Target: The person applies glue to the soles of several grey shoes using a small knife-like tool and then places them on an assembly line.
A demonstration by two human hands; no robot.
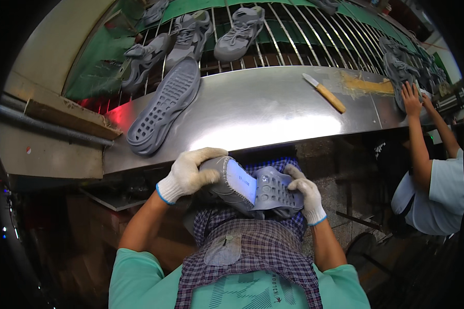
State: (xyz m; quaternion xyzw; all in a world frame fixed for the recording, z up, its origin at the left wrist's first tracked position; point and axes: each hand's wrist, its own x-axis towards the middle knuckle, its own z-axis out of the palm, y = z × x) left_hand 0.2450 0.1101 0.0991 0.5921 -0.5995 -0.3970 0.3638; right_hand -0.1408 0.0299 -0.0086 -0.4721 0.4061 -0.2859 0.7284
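Gripping the grey shoe [252,188] at lower centre, the left hand [191,172] and right hand [305,193] close gloved fingers around it, steadying sole against upper.

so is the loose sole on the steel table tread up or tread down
Tread up: the grey sole on the steel table shows its grid of lugs.

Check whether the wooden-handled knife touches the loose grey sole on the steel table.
Apart. The head view shows bare steel table between the wooden-handled knife and loose grey sole.
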